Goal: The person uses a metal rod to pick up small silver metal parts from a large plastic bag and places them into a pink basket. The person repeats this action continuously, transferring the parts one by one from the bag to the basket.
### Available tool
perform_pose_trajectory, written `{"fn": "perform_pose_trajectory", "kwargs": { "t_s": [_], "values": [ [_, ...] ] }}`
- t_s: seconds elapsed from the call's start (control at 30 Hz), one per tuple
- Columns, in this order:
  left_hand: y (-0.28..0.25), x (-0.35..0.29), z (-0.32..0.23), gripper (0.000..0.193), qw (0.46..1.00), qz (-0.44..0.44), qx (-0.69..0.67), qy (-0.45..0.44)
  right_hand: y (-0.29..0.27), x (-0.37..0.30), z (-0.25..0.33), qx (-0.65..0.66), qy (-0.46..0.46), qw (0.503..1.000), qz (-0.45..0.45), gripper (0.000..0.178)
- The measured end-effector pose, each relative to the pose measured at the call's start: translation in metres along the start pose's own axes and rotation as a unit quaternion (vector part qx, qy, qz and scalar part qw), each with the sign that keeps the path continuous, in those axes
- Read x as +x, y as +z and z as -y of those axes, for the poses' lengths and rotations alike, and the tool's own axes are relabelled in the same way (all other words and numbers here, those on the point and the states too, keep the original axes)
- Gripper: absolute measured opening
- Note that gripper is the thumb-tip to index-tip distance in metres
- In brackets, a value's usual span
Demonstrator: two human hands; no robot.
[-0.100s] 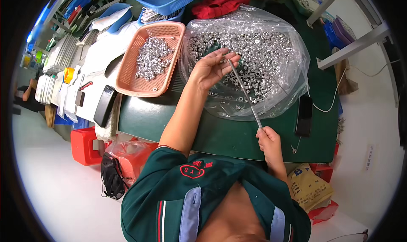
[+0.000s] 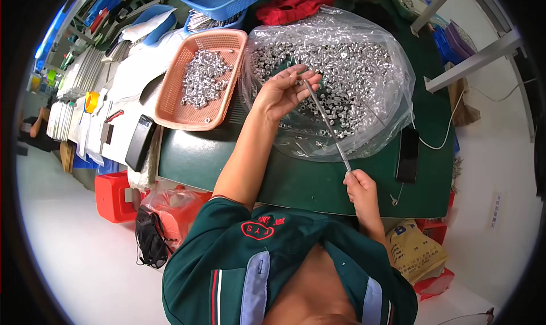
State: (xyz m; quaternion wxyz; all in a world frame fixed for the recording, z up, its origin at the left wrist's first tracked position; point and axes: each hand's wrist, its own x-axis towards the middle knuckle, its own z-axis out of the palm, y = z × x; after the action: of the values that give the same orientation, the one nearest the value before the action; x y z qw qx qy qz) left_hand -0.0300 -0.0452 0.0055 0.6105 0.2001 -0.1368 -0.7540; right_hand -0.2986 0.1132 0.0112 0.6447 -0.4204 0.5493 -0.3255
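Note:
My right hand [image 2: 362, 193] is closed round the lower end of a thin metal rod [image 2: 329, 125]. The rod slants up and to the left, its far tip close to my left fingers. My left hand [image 2: 286, 90] is turned palm up, thumb and fingertips pinched on a small metal part, mostly hidden by the fingers. Both hands are above or near a clear plastic bag [image 2: 398, 97], spread open on the green table [image 2: 227, 160]. Inside it lies a large heap of small silvery metal parts [image 2: 358, 69]. Left of the bag, a salmon-coloured basket [image 2: 161, 106] holds a smaller pile of similar parts.
Blue baskets [image 2: 219, 3] and a red cloth [image 2: 293, 5] sit at the back. A dark phone [image 2: 408, 154] lies on the right, a black case-like object [image 2: 140, 143] on the left. Grey metal posts [image 2: 472, 60] stand at right. Red bins [image 2: 114, 197] are below the table.

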Motion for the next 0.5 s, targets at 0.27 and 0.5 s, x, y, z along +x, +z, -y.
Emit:
{"fn": "perform_pose_trajectory", "kwargs": {
  "t_s": [0.27, 0.5],
  "values": [
    [-0.0013, 0.0004, -0.0013, 0.033, 1.000, -0.006, -0.025, 0.002, -0.0014, -0.0021, -0.0036, -0.026, 0.005, 1.000, -0.008, 0.021],
    [-0.0038, 0.0034, 0.0005, 0.034, 0.999, 0.010, -0.035, 0.019, 0.0003, -0.0030, -0.0056, -0.044, -0.008, 0.999, -0.007, 0.021]
  ]
}}
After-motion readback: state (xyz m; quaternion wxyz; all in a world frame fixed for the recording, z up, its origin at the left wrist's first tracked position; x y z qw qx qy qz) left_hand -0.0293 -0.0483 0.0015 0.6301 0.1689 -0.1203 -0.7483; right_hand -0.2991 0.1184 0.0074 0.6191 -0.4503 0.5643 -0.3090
